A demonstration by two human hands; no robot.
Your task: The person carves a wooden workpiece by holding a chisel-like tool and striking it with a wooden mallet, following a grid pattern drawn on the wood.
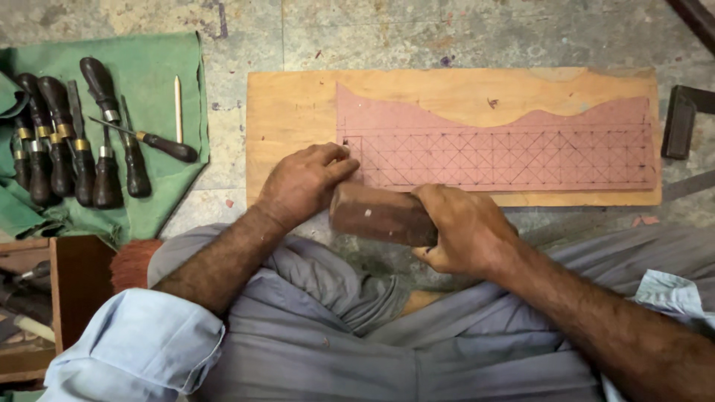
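The left hand (304, 182) is pinching a small tool against the near left corner of the gridded pink sheet (506, 149) on the wooden board (290, 112). The right hand (465, 231) is gripping a brown wooden block (380, 214) near the board's near edge.

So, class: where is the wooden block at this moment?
In the head view, the wooden block sits low centre, gripped by the right hand, just below the plank's near edge and beside the left hand.

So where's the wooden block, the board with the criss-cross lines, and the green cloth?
wooden block (380, 214), head view, its top face.
board (294, 112), head view, bare left part.
green cloth (160, 63), head view, bare upper part.
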